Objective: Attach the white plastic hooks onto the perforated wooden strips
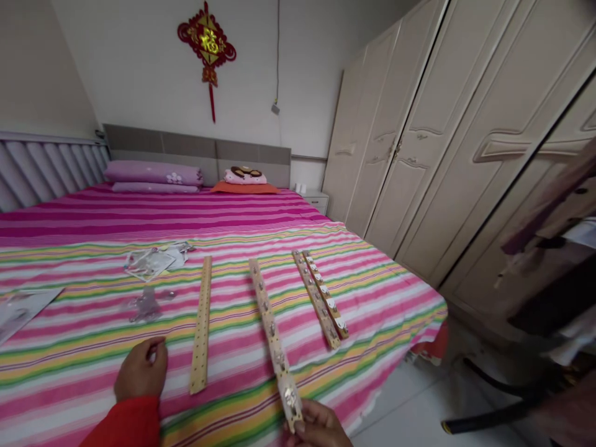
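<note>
While the right hand (321, 428) pinches the near end of a metal-studded strip (270, 326), whose long axis runs out toward eleven o'clock, the left hand (142, 366) is nearer the bare strip (203, 326), which lies apart at its two o'clock, lengthwise roughly twelve to six. The left fingers curl inward; whether around anything, I cannot tell. Striped cloth (246, 403) spreads beneath; a headboard (161, 141) stands at eleven, a wardrobe (372, 124) at two.

Red wall ornament (207, 38), folded purple bedding (153, 172), pale wardrobe (410, 124), hanging clothes (559, 205).
</note>
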The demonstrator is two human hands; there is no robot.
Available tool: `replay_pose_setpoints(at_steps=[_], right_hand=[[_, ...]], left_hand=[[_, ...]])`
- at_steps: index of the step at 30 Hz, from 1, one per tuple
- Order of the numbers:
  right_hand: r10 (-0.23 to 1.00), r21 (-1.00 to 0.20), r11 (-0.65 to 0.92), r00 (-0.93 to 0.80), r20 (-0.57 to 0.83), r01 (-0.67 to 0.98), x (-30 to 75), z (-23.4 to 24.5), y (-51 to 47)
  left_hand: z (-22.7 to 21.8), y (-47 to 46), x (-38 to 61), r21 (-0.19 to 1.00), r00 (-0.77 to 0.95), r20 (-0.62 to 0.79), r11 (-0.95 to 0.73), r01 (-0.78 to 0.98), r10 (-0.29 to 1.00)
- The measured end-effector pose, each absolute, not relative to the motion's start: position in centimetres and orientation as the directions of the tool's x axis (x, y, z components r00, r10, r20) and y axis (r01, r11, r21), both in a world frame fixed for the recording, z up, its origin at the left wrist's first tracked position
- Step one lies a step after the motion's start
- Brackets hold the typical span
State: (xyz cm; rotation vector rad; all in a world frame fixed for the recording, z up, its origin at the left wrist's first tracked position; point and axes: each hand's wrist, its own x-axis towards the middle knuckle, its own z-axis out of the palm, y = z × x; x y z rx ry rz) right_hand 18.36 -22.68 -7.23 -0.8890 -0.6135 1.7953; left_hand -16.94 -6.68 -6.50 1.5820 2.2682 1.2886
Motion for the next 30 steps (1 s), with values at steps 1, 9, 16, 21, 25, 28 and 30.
replay_pose_setpoints(at_steps=[1,9,16,21,25,28,30], right_hand=[[0.940,-0.748,-0.341,-0.185,-0.287,-0.569,18.7,-6.6,-22.2],[0.969,-0.813,-0.168,0.060,-0.241,-0.558,21.0,-3.3,-17.6],[0.966,-0.799,-0.137,0.099,-0.238,-0.585,21.7,-3.8,-15.2],[0.966,-0.793,-0.110,0.123,-0.227,-0.599,22.2,-3.8,-14.3],[0.968,-0.800,-0.116,0.115,-0.224,-0.589,22.4,-3.7,-14.1],[0.962,-0.787,-0.104,0.138,-0.234,-0.608,22.2,-3.7,-14.3],[0.954,-0.764,-0.089,0.164,-0.249,-0.639,22.0,-4.0,-14.4]], left_hand=[[-6.4,-6.8,-16.9,0.667,-0.459,0.366,0.115,0.736,0.810],[-6.3,-6.9,-16.8,0.649,-0.457,0.360,0.134,0.749,0.813],[-6.7,-6.8,-17.0,0.640,-0.450,0.365,0.132,0.757,0.815],[-6.7,-7.1,-16.5,0.638,-0.456,0.421,0.101,0.764,0.784],[-6.4,-7.1,-16.5,0.630,-0.440,0.395,0.110,0.768,0.806],[-6.5,-7.0,-16.7,0.622,-0.425,0.400,0.100,0.777,0.812],[-6.7,-6.9,-16.7,0.613,-0.421,0.420,0.091,0.785,0.804]])
